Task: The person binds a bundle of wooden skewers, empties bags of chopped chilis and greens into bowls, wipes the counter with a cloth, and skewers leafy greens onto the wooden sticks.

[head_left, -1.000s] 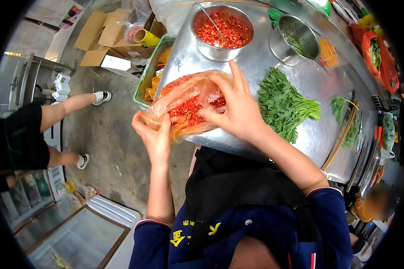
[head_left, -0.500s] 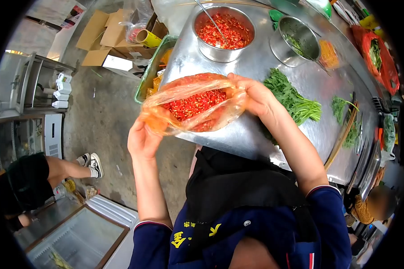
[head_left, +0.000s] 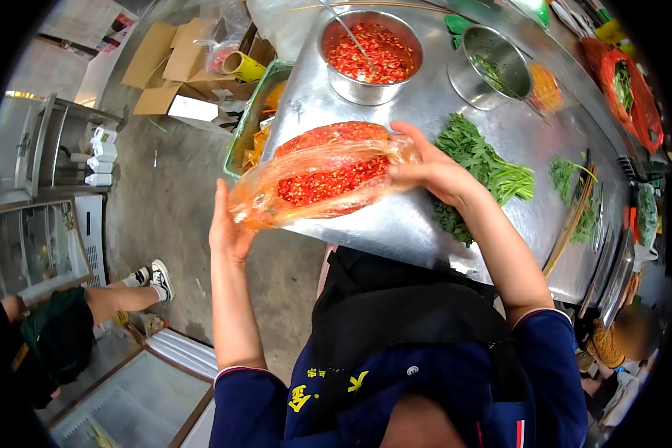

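A thin orange-tinted plastic bag (head_left: pixel 254 196) full of chopped red chillies (head_left: pixel 328 183) rests at the near left edge of the metal table, its mouth partly open towards me. My left hand (head_left: pixel 230 233) is at the bag's left end, fingers pointing up along the plastic and thumb side hidden by it. At the opposite end, my right hand (head_left: pixel 437 172) grips the bag's rim, thumb below and fingers above. Behind the bag stands a steel pot (head_left: pixel 371 91) of chopped red chillies with a spoon handle (head_left: pixel 345 28) leaning out.
On the steel table (head_left: pixel 418 224) lie leafy greens (head_left: pixel 474 153), with a second pot (head_left: pixel 463 81) behind them. Long chopsticks (head_left: pixel 570 224) lie at the right. A green crate (head_left: pixel 239 145) and cardboard boxes (head_left: pixel 179 67) stand left. Another person's legs (head_left: pixel 119 297) show at lower left.
The bag's opening has become narrower and its rim has folded down at the front. My left fingers have straightened upward; my right hand has shifted slightly, its thumb now over the rim.
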A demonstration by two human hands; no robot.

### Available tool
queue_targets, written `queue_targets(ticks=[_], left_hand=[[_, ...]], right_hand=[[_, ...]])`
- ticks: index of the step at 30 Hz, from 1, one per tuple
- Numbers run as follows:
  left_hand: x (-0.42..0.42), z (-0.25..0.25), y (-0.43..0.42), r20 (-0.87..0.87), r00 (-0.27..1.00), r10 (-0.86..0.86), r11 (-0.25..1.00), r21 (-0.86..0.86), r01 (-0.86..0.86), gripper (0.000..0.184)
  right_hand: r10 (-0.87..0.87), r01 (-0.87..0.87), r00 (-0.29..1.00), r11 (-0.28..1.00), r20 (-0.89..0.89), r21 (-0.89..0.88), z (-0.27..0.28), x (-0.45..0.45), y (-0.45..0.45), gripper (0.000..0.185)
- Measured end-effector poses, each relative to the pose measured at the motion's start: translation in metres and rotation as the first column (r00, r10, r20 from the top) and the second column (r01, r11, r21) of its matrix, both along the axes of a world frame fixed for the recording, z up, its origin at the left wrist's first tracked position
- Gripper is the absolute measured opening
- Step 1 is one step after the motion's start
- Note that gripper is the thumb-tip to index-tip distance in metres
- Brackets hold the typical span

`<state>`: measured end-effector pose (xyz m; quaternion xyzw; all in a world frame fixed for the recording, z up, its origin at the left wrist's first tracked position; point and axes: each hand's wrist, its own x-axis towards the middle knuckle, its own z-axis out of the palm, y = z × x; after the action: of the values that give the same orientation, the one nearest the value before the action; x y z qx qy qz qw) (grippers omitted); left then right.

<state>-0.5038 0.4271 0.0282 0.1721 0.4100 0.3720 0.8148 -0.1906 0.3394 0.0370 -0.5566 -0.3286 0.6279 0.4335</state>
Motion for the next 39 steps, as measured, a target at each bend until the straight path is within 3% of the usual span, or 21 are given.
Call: queue_targets(ticks=[2, 5, 6, 9, 10, 12, 13, 15, 16, 19, 23, 25, 27, 28, 31, 32, 35, 39], left_hand=[[-0.003, -0.009, -0.003, -0.165, 0.982, -0.094, 0.989, 0.102, 0.111, 0.051], [0.015, 0.007, -0.008, -0.547, 0.806, -0.225, 0.821, 0.339, 0.459, 0.053], [0.018, 0.015, -0.007, -0.515, 0.816, -0.261, 0.798, 0.360, 0.482, 0.056], [0.010, 0.023, -0.009, -0.486, 0.816, -0.315, 0.830, 0.275, 0.485, 0.042], [0.009, 0.021, -0.008, -0.501, 0.792, -0.349, 0.830, 0.227, 0.509, 0.036], [0.005, 0.016, -0.007, -0.529, 0.743, -0.409, 0.825, 0.132, 0.549, 0.024], [0.007, 0.016, -0.007, -0.493, 0.788, -0.368, 0.865, 0.129, 0.485, 0.021], [0.017, 0.017, -0.006, -0.416, 0.864, -0.283, 0.927, 0.113, 0.357, 0.016], [0.013, 0.013, -0.001, -0.277, 0.921, -0.273, 0.941, 0.122, 0.316, 0.017], [0.012, 0.007, 0.011, -0.168, 0.980, -0.103, 0.987, 0.107, 0.122, 0.019], [0.007, -0.016, 0.019, -0.104, 0.994, -0.028, 0.999, 0.018, 0.030, 0.028], [0.016, -0.005, 0.017, -0.314, 0.949, -0.037, 0.987, 0.138, 0.084, 0.028], [0.020, -0.003, 0.015, -0.568, 0.823, 0.011, 0.931, 0.305, 0.198, 0.028], [0.023, -0.006, 0.015, -0.545, 0.839, -0.017, 0.941, 0.275, 0.198, 0.029], [0.034, -0.008, 0.008, -0.567, 0.820, 0.077, 0.925, 0.348, 0.154, 0.031], [0.032, -0.017, 0.010, -0.545, 0.829, 0.123, 0.898, 0.416, 0.141, 0.031], [0.048, -0.020, 0.001, -0.510, 0.832, 0.216, 0.885, 0.462, 0.054, 0.033], [0.053, -0.005, -0.003, -0.570, 0.821, -0.016, 0.910, 0.333, 0.248, 0.040]], right_hand=[[0.105, -0.127, 0.918, 0.992, 0.383, 0.030, -0.010, 0.004, -0.008, 0.076], [0.189, -0.263, 0.734, 0.965, 0.653, 0.017, -0.011, 0.003, -0.006, 0.076], [0.188, -0.243, 0.753, 0.970, 0.630, 0.001, -0.013, 0.005, -0.004, 0.066], [0.230, -0.247, 0.902, 0.969, 0.365, 0.000, -0.008, 0.011, -0.003, 0.050], [0.253, -0.275, 0.878, 0.961, 0.405, -0.003, -0.009, 0.013, -0.002, 0.037], [0.354, -0.347, 0.805, 0.932, 0.476, -0.105, 0.001, 0.012, 0.003, 0.030], [0.403, -0.378, 0.763, 0.912, 0.505, -0.158, 0.005, 0.010, 0.005, 0.027], [0.290, -0.266, 0.936, 0.954, 0.200, -0.138, 0.005, 0.009, 0.008, 0.020], [0.210, -0.203, 0.977, 0.969, 0.038, -0.142, 0.005, 0.008, 0.009, 0.018], [-0.014, 0.000, 0.995, 0.991, -0.101, -0.134, 0.006, 0.001, 0.012, 0.018], [-0.115, 0.126, 0.977, 0.990, 0.181, -0.054, -0.017, -0.001, 0.014, 0.021], [-0.084, 0.097, 0.984, 0.992, 0.155, -0.082, -0.015, -0.001, 0.018, 0.022], [-0.072, 0.088, 0.989, 0.989, 0.129, -0.121, -0.020, -0.004, 0.022, 0.023], [-0.027, 0.084, 0.976, 0.961, 0.216, -0.264, -0.010, -0.007, 0.023, 0.028], [-0.260, 0.265, 0.958, 0.964, 0.123, -0.033, -0.018, -0.029, 0.024, 0.038], [-0.272, 0.281, 0.957, 0.955, 0.105, -0.092, -0.038, -0.029, 0.028, 0.047], [-0.330, 0.316, 0.942, 0.934, -0.061, -0.167, -0.031, -0.042, 0.030, 0.064], [-0.292, 0.215, 0.867, 0.950, -0.404, -0.226, -0.022, -0.047, 0.034, 0.045]])
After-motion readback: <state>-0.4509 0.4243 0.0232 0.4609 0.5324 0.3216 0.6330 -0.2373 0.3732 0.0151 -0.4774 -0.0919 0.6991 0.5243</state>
